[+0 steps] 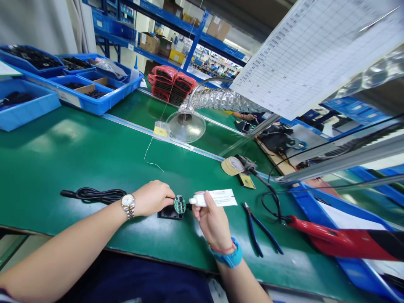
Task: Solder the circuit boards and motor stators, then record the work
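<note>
My left hand (154,198), with a metal watch on the wrist, pinches the edge of a small round green circuit board (179,205). Beneath the board lies a flat black part (170,212) on the green bench. My right hand (214,221) is closed around a white squeeze tube (217,198), its thumb on top and its nozzle pointing left, close to the board. Whether paste comes out of the nozzle is too small to tell. A coiled black cable (97,195) rests left of my left hand. Blue-handled cutters (260,229) lie right of my right hand.
Blue trays of small black parts (97,105) stand at the back left. A clear fume hood (186,126) hangs over the bench near a roll of tape (232,166). A red electric tool (344,240) on a cord lies at the right, over a blue bin (312,198).
</note>
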`<state>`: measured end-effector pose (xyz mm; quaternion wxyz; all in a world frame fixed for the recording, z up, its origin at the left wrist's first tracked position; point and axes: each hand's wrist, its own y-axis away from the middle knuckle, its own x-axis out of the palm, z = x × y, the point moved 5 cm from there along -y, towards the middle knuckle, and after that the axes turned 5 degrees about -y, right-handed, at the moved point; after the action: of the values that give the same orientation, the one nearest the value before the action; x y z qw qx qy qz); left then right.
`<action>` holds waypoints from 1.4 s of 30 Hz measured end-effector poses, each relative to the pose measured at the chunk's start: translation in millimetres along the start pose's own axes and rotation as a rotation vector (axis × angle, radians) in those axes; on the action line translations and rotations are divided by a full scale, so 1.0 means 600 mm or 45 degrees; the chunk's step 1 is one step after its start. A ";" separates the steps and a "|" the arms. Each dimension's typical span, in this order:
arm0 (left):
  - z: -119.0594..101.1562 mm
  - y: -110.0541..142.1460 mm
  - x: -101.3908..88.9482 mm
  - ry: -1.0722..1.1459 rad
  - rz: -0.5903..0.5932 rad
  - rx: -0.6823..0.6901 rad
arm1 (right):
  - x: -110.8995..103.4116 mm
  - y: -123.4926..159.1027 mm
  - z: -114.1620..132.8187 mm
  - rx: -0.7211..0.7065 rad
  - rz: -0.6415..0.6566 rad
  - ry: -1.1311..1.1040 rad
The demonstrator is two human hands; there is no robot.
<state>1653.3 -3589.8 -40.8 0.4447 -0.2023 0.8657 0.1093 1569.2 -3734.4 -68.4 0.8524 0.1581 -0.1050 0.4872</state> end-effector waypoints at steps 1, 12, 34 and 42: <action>-0.001 -0.001 0.000 0.036 -0.003 0.012 | -0.003 0.001 0.000 -0.032 -0.001 0.053; 0.003 -0.004 0.005 0.264 0.003 0.055 | -0.012 0.024 0.031 -0.680 0.133 1.023; 0.007 -0.005 0.013 0.368 0.056 0.024 | -0.012 0.011 0.020 -0.364 -0.039 0.800; 0.007 -0.006 0.011 0.369 0.048 0.038 | -0.010 0.011 0.021 -0.376 -0.004 0.797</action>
<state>1654.3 -3593.0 -48.5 0.3159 -0.1931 0.9260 0.0745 1560.1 -3740.4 -57.8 0.8578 -0.1240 0.0925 0.4902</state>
